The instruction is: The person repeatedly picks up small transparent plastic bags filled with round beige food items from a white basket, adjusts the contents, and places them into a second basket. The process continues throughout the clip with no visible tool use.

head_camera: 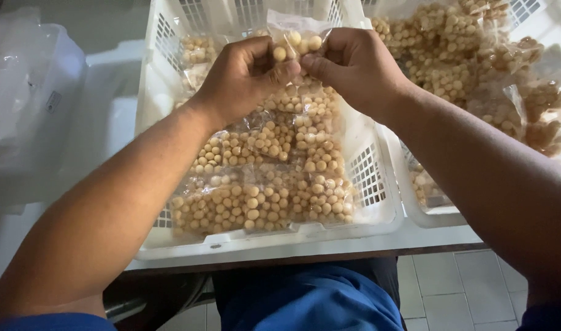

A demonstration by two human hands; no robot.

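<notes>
Above the near white basket (378, 184), both hands meet on one small clear bag of round beige balls (295, 43). The left hand (240, 76) has its fingers curled tight, thumb pressing the bag's left side against the knuckles, and the right hand (354, 64) mirrors it, thumb and forefinger pinched shut on the bag's right side. Held that way, with the two grips close together, the plastic is drawn taut between the thumbs, and the top of the bag stands up loose above them, a few balls showing through. Directly under the hands, inside that same basket, filled bags (262, 196) lie flat in overlapping rows, packed from the near rim back, so each one rests on its neighbour rather than sliding about. Right of the basket, touching its side, a second white basket (538, 18) carries a heaped pile of similar bags (464, 55). Left of the basket, a crumpled clear plastic sheet (23, 79) sits on the white surface.
</notes>
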